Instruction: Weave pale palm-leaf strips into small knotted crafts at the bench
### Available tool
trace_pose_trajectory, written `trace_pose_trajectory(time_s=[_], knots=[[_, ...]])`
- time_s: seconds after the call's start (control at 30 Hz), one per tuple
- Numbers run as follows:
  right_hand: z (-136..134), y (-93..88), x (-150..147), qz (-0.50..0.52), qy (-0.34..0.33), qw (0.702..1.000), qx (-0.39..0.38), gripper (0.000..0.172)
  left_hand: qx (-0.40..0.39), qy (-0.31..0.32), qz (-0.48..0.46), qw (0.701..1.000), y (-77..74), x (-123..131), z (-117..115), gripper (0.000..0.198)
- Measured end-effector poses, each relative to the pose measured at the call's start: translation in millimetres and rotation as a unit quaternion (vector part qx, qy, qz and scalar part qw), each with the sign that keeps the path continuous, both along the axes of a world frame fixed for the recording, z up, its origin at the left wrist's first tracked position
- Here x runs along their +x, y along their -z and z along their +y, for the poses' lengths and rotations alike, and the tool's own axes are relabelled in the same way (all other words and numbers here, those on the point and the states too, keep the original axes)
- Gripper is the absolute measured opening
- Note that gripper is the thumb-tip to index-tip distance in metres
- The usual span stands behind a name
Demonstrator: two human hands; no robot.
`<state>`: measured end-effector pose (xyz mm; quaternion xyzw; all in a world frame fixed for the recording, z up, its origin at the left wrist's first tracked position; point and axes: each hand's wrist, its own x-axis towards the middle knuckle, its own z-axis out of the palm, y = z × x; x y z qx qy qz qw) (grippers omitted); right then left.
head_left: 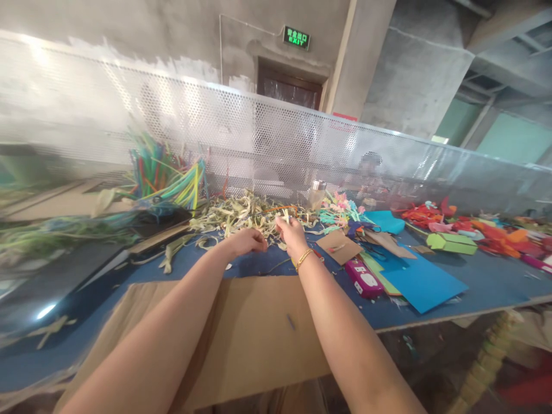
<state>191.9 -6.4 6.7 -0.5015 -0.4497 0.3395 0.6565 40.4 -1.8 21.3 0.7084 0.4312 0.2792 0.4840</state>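
Observation:
My right hand point(292, 234), with a gold chain bracelet at its wrist, pinches a pale strip point(285, 215) that pokes up past the fingertips. It looks like dried husk, the same stuff as the tangled pile of husk strips point(241, 210) behind both hands. My left hand point(249, 241) is just to the left, its fingers curled downward and together over the blue table. Whatever those fingers may hold is hidden. Under my forearms, a brown cardboard sheet point(259, 328) lies at the table's near edge, with a small thin dark piece point(290, 321) on it.
On the right lie a purple power strip point(364, 279), blue card point(422, 282), brown card point(338, 246) and a green paper box point(452, 242). Colourful pipe cleaners point(164, 175) stand at back left. A perforated metal screen point(276, 138) runs behind the table. A jar point(317, 194) stands before it.

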Motion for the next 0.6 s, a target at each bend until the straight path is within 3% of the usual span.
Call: trace_pose_trajectory(time_s=[0.07, 0.17, 0.3, 0.47, 0.6], knots=[[1, -0.2, 3, -0.039, 0.014, 0.999, 0.004, 0.031, 0.024, -0.073, -0.014, 0.997, -0.7, 0, 1, 0.017], [-2, -1.5, 7, -0.181, 0.044, 0.982, 0.030, 0.027, 0.051, -0.160, -0.090, 0.982, -5.6, -1, 1, 0.029], [-6, -2.3, 7, -0.295, 0.032, 0.955, 0.019, 0.026, 0.008, -0.165, -0.197, 0.967, -11.1, -1, 0, 0.045], [-7, 1.1, 3, -0.239, -0.070, 0.968, 0.024, 0.031, -0.017, -0.149, -0.225, 0.963, -9.8, -2, -1, 0.051], [-8, 2.1, 0, -0.210, -0.116, 0.970, 0.024, 0.029, 0.011, -0.140, -0.181, 0.974, -6.1, -4, 2, 0.037]])
